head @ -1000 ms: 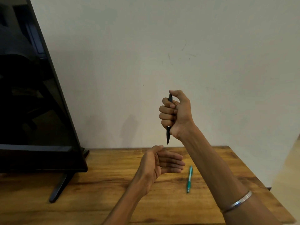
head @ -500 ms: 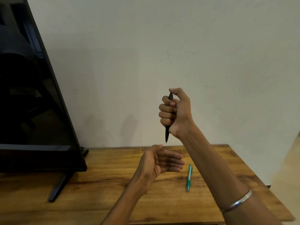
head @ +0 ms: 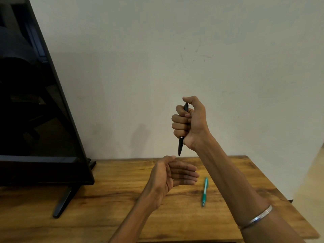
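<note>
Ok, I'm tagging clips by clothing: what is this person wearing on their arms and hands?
Both forearms are bare, with no sleeves in view. The right forearm carries a thin, plain silver bangle. The left hand and right hand wear no gloves, and I see no rings or watch.

**No readable text anywhere**

From where I stand, nothing legible. The black pen (head: pixel 180 146) barrel shows no brand or print. The teal pen (head: pixel 204 192) on the counter (head: pixel 122 216) is too small to show any marking. The dark screen (head: pixel 35 120) has a plain bezel, no logo visible. The wall (head: pixel 184 58) has scuffs only, not letters.
</note>
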